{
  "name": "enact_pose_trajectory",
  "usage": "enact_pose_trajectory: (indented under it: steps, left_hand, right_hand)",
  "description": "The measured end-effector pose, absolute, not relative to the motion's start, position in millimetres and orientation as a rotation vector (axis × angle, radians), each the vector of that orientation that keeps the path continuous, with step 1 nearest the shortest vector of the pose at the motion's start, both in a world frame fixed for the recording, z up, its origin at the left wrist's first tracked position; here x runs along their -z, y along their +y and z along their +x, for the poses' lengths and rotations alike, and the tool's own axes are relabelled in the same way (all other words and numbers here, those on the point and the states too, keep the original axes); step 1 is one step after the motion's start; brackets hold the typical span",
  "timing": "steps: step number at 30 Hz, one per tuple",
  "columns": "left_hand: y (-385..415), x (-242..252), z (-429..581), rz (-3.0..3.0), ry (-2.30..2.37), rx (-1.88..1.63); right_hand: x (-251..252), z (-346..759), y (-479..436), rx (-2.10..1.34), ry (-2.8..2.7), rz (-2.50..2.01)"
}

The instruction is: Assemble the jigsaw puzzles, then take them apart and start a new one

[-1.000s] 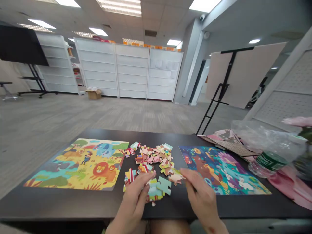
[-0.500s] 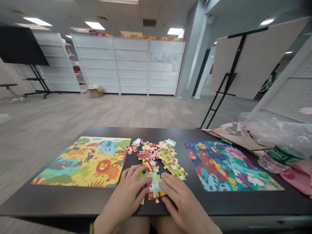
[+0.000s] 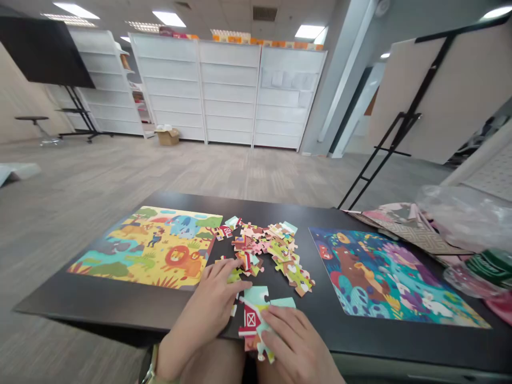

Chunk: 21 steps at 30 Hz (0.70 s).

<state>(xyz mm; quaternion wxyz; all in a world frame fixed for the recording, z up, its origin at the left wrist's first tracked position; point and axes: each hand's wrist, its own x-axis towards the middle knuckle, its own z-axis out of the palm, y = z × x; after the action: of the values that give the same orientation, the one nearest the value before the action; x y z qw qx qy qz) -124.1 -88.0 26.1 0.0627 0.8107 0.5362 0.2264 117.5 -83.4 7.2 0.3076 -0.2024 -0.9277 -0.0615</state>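
Two bare hands are seen at a black table (image 3: 120,305): colourful cardboard jigsaw pieces showing a red barn (image 3: 251,320) are pressed flat, unclamped, beneath the right hand (image 3: 290,336), and the left hand (image 3: 208,304) is held open beside a loose pile of pieces (image 3: 266,250).

The one camera is sitting on the person's head and looking forward and down. It is seeing the left hand (image 3: 210,306) and right hand (image 3: 290,333) up close, over the dark table (image 3: 264,210), with white shelves (image 3: 228,90) far away.
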Motion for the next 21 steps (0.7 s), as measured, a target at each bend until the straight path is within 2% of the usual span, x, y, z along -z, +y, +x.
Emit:
enact_pose_trajectory:
  steps: [11, 16, 21]
  left_hand:
    - [-90.8, -33.8, -126.3, 2.55, 1.526, -0.566]
    - [-86.4, -27.2, -124.9, 2.537, 1.579, -0.625]
    - [-85.7, -27.0, -123.5, 2.544, 1.587, -0.612]
  right_hand:
    - [-37.0, 123.9, -71.3, 0.04, -2.446, -0.429]
    - [-43.7, 121.9, -68.1, -0.107, -2.459, -0.492]
    - [-32.8, 127.6, -65.6, -0.019, -2.462, -0.356]
